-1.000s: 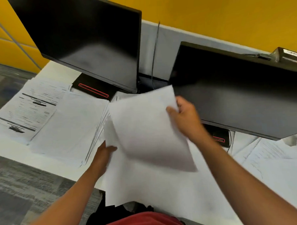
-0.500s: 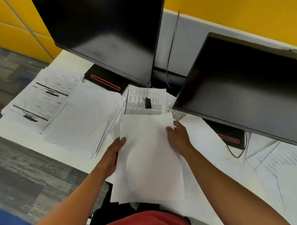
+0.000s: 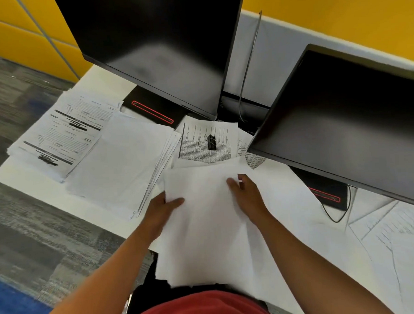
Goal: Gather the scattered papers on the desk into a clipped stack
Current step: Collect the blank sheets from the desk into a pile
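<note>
The left hand point(image 3: 161, 209) grips the left edge of a loose stack of blank sheets point(image 3: 204, 228) at the near edge of the white desk point(image 3: 36, 185), thumb on top and fingers hidden beneath. The right hand point(image 3: 247, 197) rests palm-down on the stack's upper right, fingers extended and close together. A black binder clip point(image 3: 211, 142) lies on a printed page point(image 3: 207, 142) just behind the stack, between two dark monitors.

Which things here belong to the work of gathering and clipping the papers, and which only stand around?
For the job:
- blank sheets, gripped by left hand, right hand on top
- black binder clip on a printed page
- side stacks
- loose pages

Just there:
- two monitors
- cable
</note>
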### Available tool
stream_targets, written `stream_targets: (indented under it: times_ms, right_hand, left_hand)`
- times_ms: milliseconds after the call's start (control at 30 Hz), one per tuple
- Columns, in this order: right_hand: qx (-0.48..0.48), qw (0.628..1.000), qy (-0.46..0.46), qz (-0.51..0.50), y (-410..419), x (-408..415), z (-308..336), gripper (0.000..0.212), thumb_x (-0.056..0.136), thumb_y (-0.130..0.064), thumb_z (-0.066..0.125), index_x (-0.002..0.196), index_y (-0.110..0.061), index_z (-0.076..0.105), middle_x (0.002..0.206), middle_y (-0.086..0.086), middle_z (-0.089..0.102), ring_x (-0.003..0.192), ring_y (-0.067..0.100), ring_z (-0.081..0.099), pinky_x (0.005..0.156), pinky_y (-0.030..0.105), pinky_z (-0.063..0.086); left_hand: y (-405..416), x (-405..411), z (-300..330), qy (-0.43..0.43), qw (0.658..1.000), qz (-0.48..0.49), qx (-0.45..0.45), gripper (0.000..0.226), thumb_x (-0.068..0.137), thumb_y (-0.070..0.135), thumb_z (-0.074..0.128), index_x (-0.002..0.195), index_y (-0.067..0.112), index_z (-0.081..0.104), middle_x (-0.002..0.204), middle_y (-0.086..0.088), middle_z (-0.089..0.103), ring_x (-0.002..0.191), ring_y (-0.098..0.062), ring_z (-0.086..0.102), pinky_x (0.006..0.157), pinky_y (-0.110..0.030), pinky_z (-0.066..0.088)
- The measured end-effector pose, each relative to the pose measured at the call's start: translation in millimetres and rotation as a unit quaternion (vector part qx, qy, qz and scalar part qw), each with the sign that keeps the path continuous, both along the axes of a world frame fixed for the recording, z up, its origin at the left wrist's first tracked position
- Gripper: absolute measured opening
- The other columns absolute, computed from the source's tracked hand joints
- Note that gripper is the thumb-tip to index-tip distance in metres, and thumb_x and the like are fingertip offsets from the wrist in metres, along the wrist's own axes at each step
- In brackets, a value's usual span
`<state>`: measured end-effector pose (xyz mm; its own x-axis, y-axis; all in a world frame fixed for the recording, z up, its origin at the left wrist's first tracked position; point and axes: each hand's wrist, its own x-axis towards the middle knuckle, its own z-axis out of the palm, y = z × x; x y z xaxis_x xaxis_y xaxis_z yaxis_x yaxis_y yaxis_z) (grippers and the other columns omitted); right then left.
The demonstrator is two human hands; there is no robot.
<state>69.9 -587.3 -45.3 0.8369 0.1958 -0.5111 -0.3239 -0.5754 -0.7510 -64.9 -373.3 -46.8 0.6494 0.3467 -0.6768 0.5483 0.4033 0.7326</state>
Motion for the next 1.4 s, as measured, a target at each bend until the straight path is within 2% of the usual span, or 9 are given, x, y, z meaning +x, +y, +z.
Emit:
stream_targets:
  times_ms: [67, 167, 233, 567, 700, 867, 1000, 1200, 1400]
  right_hand:
    - [-0.073, 0.996, -0.038, -0.017, -11, 3, 0, 0.027, 0.095, -0.045, 0.058, 0.111, -0.024, 0.063, 0.113, -0.002, 0.066, 0.114, 0.028, 0.063, 0.092, 0.038, 0.048]
    - [-0.334, 0.927, -0.103, 0.135, -36, -5, 3, 0.069, 0.081, -0.068, 0.063, 0.126, -0.016, 0.052, 0.123, 0.004, 0.055, 0.118, 0.030, 0.053, 0.096, 0.042, 0.041]
    - [-0.392, 0.891, -0.106, 0.201, -42, -18, 1, 0.086, 0.070, -0.076, 0.068, 0.128, -0.016, 0.045, 0.124, 0.006, 0.052, 0.117, 0.031, 0.050, 0.095, 0.042, 0.038]
    - [-0.340, 0.934, -0.042, 0.104, -65, -4, -5, 0.096, 0.068, -0.057, 0.084, 0.140, -0.017, 0.036, 0.134, 0.009, 0.048, 0.125, 0.031, 0.049, 0.103, 0.042, 0.038]
    - [-0.297, 0.954, -0.038, 0.032, -59, 5, -7, 0.093, 0.067, -0.065, 0.081, 0.134, -0.014, 0.043, 0.128, 0.008, 0.051, 0.123, 0.032, 0.050, 0.101, 0.044, 0.038]
    - [-0.288, 0.957, -0.032, 0.011, -49, 11, -14, 0.074, 0.069, -0.054, 0.083, 0.123, -0.014, 0.053, 0.122, 0.006, 0.052, 0.118, 0.031, 0.052, 0.100, 0.042, 0.041]
    - [-0.266, 0.964, -0.030, -0.006, -46, 15, -14, 0.066, 0.073, -0.041, 0.086, 0.120, -0.016, 0.048, 0.119, 0.006, 0.059, 0.117, 0.030, 0.054, 0.097, 0.040, 0.039]
    - [-0.254, 0.967, 0.009, 0.001, -45, 21, -14, 0.063, 0.074, -0.035, 0.085, 0.126, -0.017, 0.053, 0.126, 0.006, 0.053, 0.122, 0.030, 0.051, 0.100, 0.040, 0.039]
    - [-0.221, 0.975, -0.012, -0.022, -43, 23, -14, 0.040, 0.083, -0.026, 0.069, 0.117, -0.016, 0.052, 0.118, 0.005, 0.059, 0.116, 0.031, 0.053, 0.098, 0.041, 0.041]
  left_hand:
    - [19, 1, 0, -0.017, 0.998, 0.051, 0.021, 0.025, 0.086, 0.000, 0.069, 0.105, 0.017, 0.068, 0.103, -0.007, 0.077, 0.093, -0.024, 0.074, 0.082, -0.035, 0.058]
    - [57, 3, 7, -0.054, 0.995, 0.073, 0.037, 0.041, 0.088, -0.011, 0.058, 0.121, 0.013, 0.062, 0.120, -0.018, 0.069, 0.098, -0.028, 0.069, 0.095, -0.044, 0.052]
    - [73, 5, 13, -0.082, 0.993, 0.074, 0.051, 0.043, 0.088, -0.012, 0.057, 0.122, 0.013, 0.062, 0.123, -0.018, 0.068, 0.101, -0.028, 0.070, 0.096, -0.043, 0.052]
    - [92, -1, 42, -0.162, 0.981, 0.105, -0.021, 0.052, 0.090, -0.008, 0.050, 0.137, 0.011, 0.055, 0.137, -0.018, 0.060, 0.114, -0.033, 0.065, 0.095, -0.045, 0.055]
    - [75, -12, 42, -0.129, 0.987, 0.026, -0.095, 0.057, 0.070, 0.010, 0.078, 0.126, 0.016, 0.067, 0.136, -0.023, 0.059, 0.108, -0.032, 0.069, 0.091, -0.044, 0.057]
    - [51, -8, 56, -0.171, 0.968, -0.009, -0.185, 0.054, 0.062, 0.009, 0.084, 0.114, 0.015, 0.074, 0.119, -0.016, 0.071, 0.103, -0.031, 0.071, 0.087, -0.044, 0.059]
    - [40, 2, 42, -0.124, 0.985, 0.015, -0.119, 0.044, 0.082, 0.000, 0.059, 0.123, 0.014, 0.068, 0.123, -0.014, 0.070, 0.107, -0.028, 0.070, 0.090, -0.038, 0.058]
    - [5, 2, 3, -0.027, 0.999, 0.012, -0.014, 0.038, 0.087, -0.010, 0.061, 0.119, 0.009, 0.066, 0.118, -0.022, 0.070, 0.105, -0.036, 0.069, 0.095, -0.048, 0.053]
    - [-16, 1, -2, -0.033, 0.997, 0.019, -0.066, 0.044, 0.088, -0.008, 0.058, 0.128, 0.011, 0.062, 0.118, -0.017, 0.071, 0.109, -0.037, 0.067, 0.099, -0.053, 0.050]
